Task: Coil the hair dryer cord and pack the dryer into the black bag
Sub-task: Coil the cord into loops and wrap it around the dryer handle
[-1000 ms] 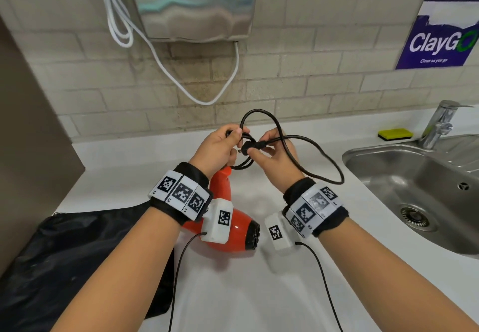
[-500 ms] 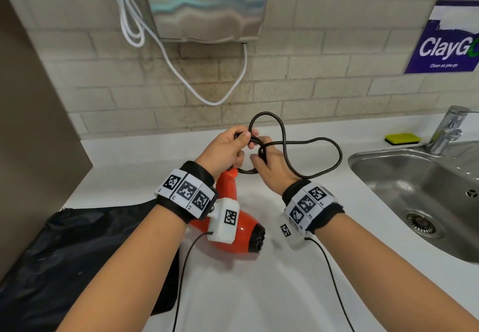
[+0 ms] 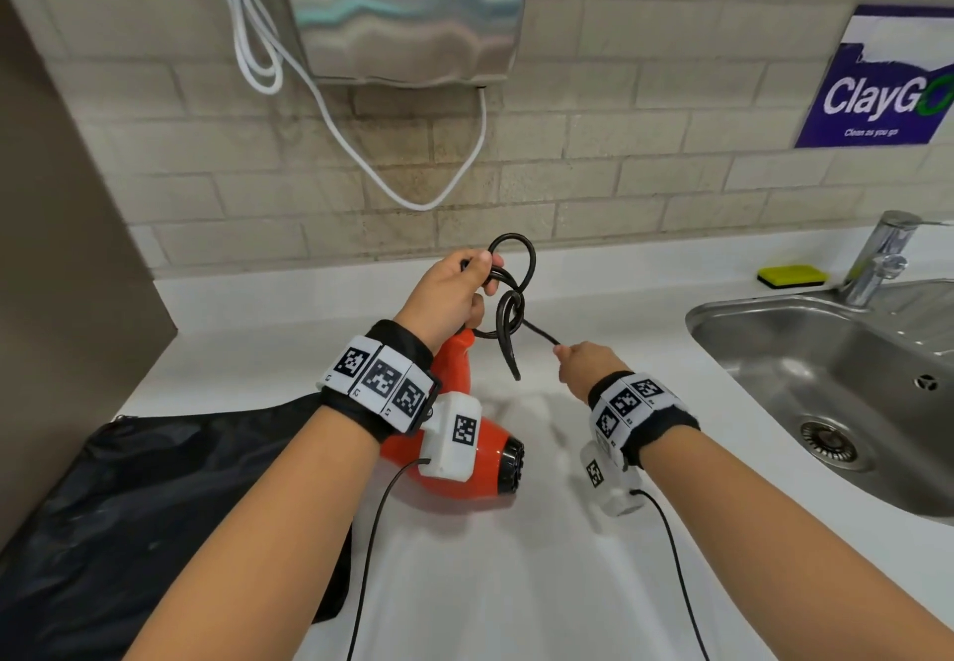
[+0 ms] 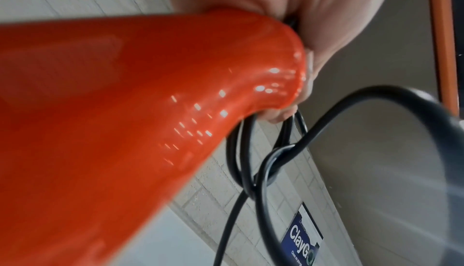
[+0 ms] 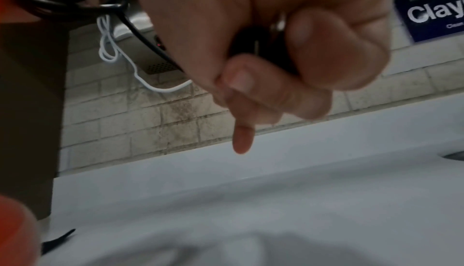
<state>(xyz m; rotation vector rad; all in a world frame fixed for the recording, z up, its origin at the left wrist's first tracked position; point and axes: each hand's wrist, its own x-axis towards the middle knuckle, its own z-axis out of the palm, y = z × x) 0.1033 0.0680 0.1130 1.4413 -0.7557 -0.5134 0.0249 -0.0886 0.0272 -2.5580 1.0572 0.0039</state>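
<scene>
An orange hair dryer (image 3: 477, 459) lies on the white counter, its handle (image 4: 150, 91) up under my left hand (image 3: 454, 294). That hand grips the coiled loops of the black cord (image 3: 508, 294) at the handle's top. The cord (image 4: 271, 163) is knotted round the coil just right of it. My right hand (image 3: 581, 366) pinches the cord's free end, with the dark plug (image 5: 261, 46) between thumb and fingers, held out taut to the right. The black bag (image 3: 155, 516) lies flat at the front left.
A steel sink (image 3: 826, 371) with a tap (image 3: 883, 257) is on the right, a yellow sponge (image 3: 792, 275) behind it. A wall hand dryer (image 3: 402, 9) with a white cable (image 3: 330, 118) hangs above. A brown panel (image 3: 62, 273) bounds the left. Thin black wrist-camera wires (image 3: 676, 583) trail forward.
The wide cord loop has been drawn tight into a small knot. My right hand has moved right and toward me with the cord end. My left hand has stayed on the coil.
</scene>
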